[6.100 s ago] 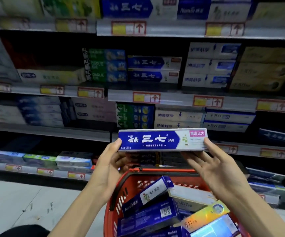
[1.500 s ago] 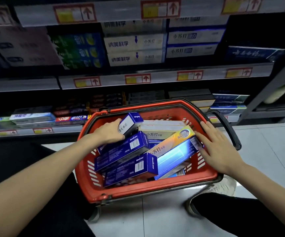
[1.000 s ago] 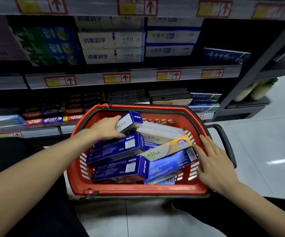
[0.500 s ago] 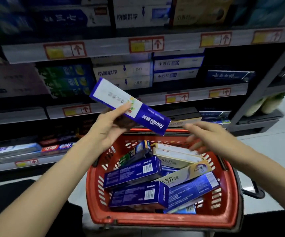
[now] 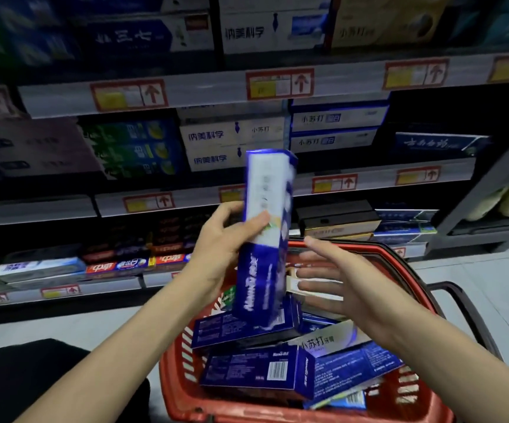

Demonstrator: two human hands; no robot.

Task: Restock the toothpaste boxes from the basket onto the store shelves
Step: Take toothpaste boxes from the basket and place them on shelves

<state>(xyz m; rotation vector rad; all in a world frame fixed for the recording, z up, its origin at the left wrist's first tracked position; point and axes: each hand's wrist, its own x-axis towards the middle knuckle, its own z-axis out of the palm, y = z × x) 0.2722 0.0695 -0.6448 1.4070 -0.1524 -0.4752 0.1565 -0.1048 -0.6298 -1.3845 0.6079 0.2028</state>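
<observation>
The left hand [image 5: 224, 239] gripped the upright blue-and-white cardboard toothpaste box [image 5: 267, 187], while the right hand [image 5: 347, 285] hovered open-fingered at its four o'clock.

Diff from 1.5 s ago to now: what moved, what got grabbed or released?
The left hand lifted the blue-and-white toothpaste box out of the red basket and swung it from slanted to nearly upright. The right hand came off the basket's right side and now hovers open beside that box. Unchanged: the other boxes stay piled in the basket.
</observation>
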